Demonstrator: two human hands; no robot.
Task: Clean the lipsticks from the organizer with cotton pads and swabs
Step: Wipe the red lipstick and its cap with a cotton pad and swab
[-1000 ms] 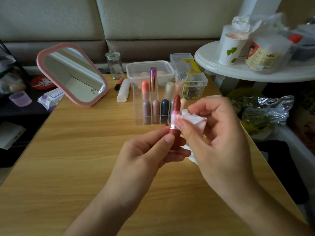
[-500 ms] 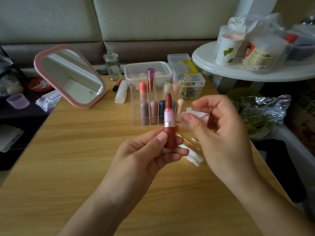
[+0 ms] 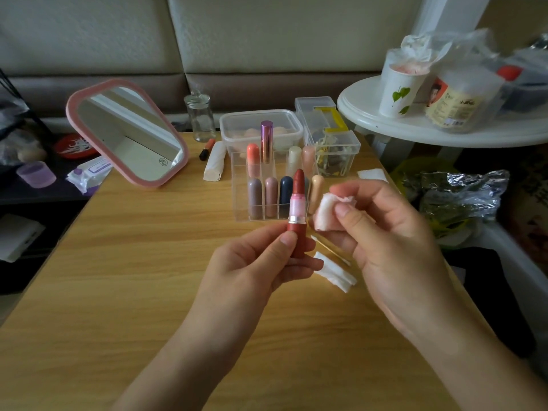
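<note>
My left hand (image 3: 261,262) holds an uncapped red lipstick (image 3: 297,212) upright by its base, the dark red bullet on a pink sleeve. My right hand (image 3: 385,232) pinches a folded white cotton pad (image 3: 324,213) with faint pink stains, a little to the right of the lipstick and not touching it. Behind them stands the clear acrylic organizer (image 3: 240,188) with several capped lipsticks in two rows. A cotton swab (image 3: 329,249) and another folded cotton pad (image 3: 336,272) lie on the wooden table (image 3: 133,277) between my hands.
A pink-framed mirror (image 3: 127,132) leans at the back left, beside a glass jar (image 3: 201,115). Two clear plastic boxes (image 3: 261,126) sit behind the organizer. A white round side table (image 3: 444,129) with a cup and bags stands at the right. A white roll (image 3: 215,161) lies near the organizer.
My right hand has drawn the cotton pad off the lipstick's sleeve and to the right, refolding it in the fingers. My left hand keeps the lipstick upright, slightly raised.
</note>
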